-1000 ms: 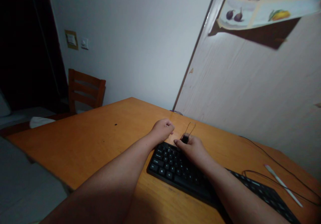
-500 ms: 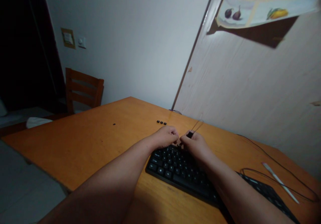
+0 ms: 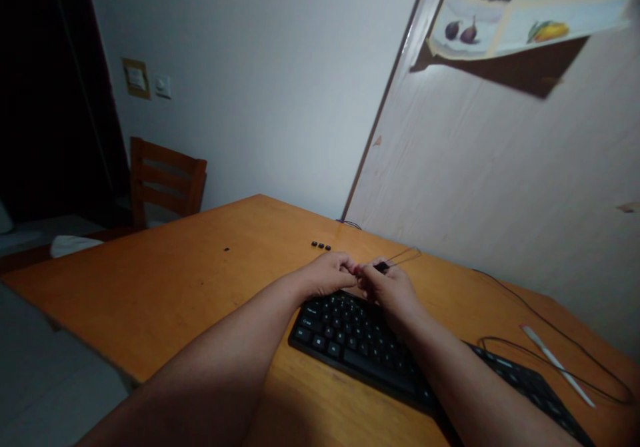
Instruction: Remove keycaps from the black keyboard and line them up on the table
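A black keyboard (image 3: 360, 343) lies on the orange wooden table (image 3: 200, 280). Both hands hover over its far left corner, fingertips meeting. My right hand (image 3: 387, 287) is closed on a small black tool with thin wire prongs (image 3: 400, 258) that stick out to the right. My left hand (image 3: 330, 273) is closed in a pinch against the right fingertips; what it holds is too small to make out. Three small black keycaps (image 3: 321, 245) lie in a row on the table just beyond my left hand.
A keyboard cable (image 3: 550, 330) loops along the table's right side near a white pen-like stick (image 3: 557, 365). A wooden chair (image 3: 165, 183) stands at the far left. A tiny dark speck (image 3: 227, 249) lies on the table. Walls close off the table's far side.
My left hand moved back from the spot beyond the keyboard, uncovering three keycaps there, and now meets my right hand. The wire prongs have tilted further right.
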Available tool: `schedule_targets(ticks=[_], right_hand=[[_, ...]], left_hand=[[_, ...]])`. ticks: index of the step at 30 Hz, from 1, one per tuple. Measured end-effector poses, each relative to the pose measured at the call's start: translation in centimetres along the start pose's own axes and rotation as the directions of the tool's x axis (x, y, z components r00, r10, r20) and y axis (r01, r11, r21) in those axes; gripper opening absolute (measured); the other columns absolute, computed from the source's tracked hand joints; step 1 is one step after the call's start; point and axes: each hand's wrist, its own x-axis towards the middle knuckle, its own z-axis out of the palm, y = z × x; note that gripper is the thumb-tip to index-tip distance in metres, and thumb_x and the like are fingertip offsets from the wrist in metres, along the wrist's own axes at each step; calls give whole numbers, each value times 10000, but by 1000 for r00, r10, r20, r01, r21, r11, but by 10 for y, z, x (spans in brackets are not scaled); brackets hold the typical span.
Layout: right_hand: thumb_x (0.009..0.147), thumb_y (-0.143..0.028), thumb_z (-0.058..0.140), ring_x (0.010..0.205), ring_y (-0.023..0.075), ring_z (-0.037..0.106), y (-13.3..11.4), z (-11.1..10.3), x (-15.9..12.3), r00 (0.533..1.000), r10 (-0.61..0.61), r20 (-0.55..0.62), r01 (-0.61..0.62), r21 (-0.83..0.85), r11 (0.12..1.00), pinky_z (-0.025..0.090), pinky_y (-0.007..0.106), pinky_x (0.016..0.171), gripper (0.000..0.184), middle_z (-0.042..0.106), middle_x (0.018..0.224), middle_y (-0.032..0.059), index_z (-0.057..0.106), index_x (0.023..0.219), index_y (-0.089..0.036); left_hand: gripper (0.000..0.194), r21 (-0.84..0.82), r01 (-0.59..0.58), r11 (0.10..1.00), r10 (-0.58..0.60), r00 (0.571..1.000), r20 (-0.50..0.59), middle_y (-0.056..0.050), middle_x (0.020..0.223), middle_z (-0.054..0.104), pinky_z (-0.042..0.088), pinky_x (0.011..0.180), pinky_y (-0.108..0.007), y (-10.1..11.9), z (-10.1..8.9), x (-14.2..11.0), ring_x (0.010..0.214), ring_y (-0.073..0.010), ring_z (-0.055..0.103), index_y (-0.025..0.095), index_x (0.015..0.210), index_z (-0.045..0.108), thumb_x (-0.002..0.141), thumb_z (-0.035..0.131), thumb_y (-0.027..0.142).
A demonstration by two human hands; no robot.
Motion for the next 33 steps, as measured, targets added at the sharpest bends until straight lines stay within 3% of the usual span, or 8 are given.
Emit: schedule_targets(ticks=[4, 8, 10, 12, 16, 26, 33], right_hand=[[694, -414, 689, 450, 129, 535, 0, 2, -1, 1000, -7, 28, 4, 112, 994, 425, 239, 438, 300, 589, 547, -8, 531, 790, -176], [724, -431, 681, 551, 150, 604, 1, -1, 0, 997, -70, -21, 73, 149, 986, 494, 276, 539, 393, 646, 663, 23, 591, 987, -153], [747, -444, 658, 616, 163, 628, 4, -5, 3, 992, -127, -23, 128, 75, 989, 510, 298, 601, 401, 660, 719, 38, 603, 1017, -151], [750, -432, 649, 668, 174, 635, 7, -9, 6, 979, -205, 21, 206, -106, 973, 507, 308, 646, 350, 665, 744, 45, 627, 959, -152], [761, -348, 622, 750, 176, 630, 13, -14, 10, 923, -354, 150, 382, -450, 807, 478, 297, 703, 244, 680, 828, 51, 650, 921, -166], [816, -264, 552, 724, 150, 588, -1, -12, 0, 839, -474, 267, 501, -720, 480, 420, 248, 646, 169, 646, 819, 31, 652, 940, -207], [823, -306, 567, 695, 152, 581, -8, -11, 2, 861, -435, 263, 447, -800, 400, 385, 241, 600, 129, 647, 790, 23, 646, 886, -224]], left_hand=[[259, -29, 17, 999, -17, 1000, -24, 31, 697, 557, 341, 516, -192, -4, -1, 2, 607, -102, 506, 152, 900, 577, 658, 635, 223], [332, -103, 42, 994, -46, 998, -35, 49, 689, 532, 320, 490, -185, 0, -3, 0, 552, -81, 480, 164, 970, 517, 662, 638, 186], [350, -150, 36, 988, -43, 998, -44, 49, 703, 535, 323, 494, -183, 2, -3, -1, 549, -74, 481, 170, 992, 506, 671, 646, 176], [369, -203, 32, 979, -43, 998, -51, 40, 732, 554, 337, 509, -184, 3, -4, -2, 564, -74, 502, 176, 1015, 502, 680, 658, 173], [409, -305, 43, 951, -59, 997, -45, 17, 772, 586, 391, 558, -202, 4, -4, -2, 617, -95, 562, 170, 1046, 486, 680, 664, 126], [411, -308, 85, 948, -117, 989, -87, -25, 804, 651, 442, 589, -239, 13, -3, -4, 685, -154, 633, 159, 1043, 495, 667, 648, 103], [333, -321, 88, 943, -135, 982, -128, -21, 721, 669, 458, 626, -236, 18, -5, -3, 674, -150, 648, 146, 1002, 524, 681, 590, 90]])
